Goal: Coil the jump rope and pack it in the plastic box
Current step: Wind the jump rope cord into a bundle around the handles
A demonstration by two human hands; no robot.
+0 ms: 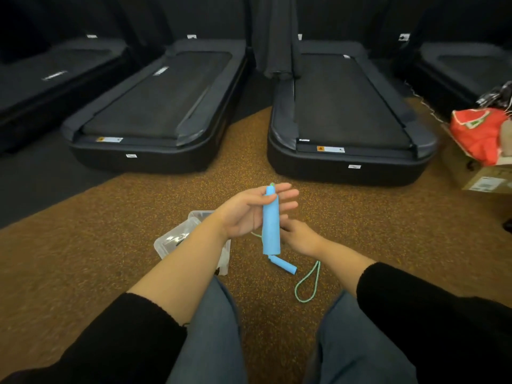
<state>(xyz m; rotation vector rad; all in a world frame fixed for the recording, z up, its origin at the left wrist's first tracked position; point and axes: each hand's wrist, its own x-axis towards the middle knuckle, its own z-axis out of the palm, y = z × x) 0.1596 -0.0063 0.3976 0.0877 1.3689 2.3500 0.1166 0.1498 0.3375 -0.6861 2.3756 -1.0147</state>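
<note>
My left hand [249, 212] holds a blue foam jump rope handle [271, 223] upright, thumb across its top and fingers stretched out. Behind the handle's lower end, my right hand [300, 236] is curled; what it grips is hidden. The second blue handle [283, 264] lies on the brown carpet just below. A loop of green rope [307, 284] trails on the floor to its right. The clear plastic box [171, 239] stands open on the carpet, partly under my left forearm.
Two black treadmill decks [155, 112] [349, 112] lie ahead on the floor, with more at both sides. At the far right sit a cardboard box [487, 181] and a red bag [479, 131]. My knees in jeans are at the bottom.
</note>
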